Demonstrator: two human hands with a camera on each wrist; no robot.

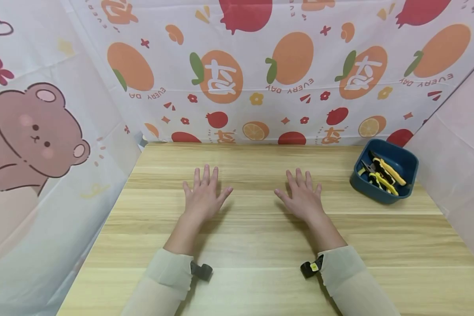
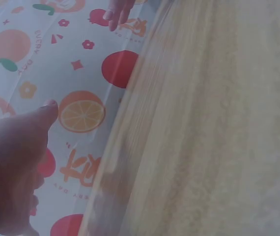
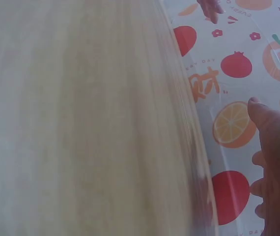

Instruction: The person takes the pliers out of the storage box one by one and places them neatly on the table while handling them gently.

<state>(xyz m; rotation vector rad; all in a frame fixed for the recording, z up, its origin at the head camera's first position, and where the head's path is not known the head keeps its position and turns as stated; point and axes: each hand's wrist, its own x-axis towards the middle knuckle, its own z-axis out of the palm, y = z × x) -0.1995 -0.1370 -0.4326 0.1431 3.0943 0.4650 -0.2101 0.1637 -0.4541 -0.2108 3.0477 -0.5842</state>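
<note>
A person's left hand (image 1: 202,199) and right hand (image 1: 303,199), both released, spread over a wooden table (image 1: 253,245)
Backs up, fingers straight and splayed, well apart; right of the right hand, near the table's far right corner, a blue bin (image 1: 373,193) holds yellow-handled tools (image 1: 393,171)

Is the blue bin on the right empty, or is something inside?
Not empty: the head view shows yellow-handled tools lying inside the blue bin, visible through its open top.
</note>
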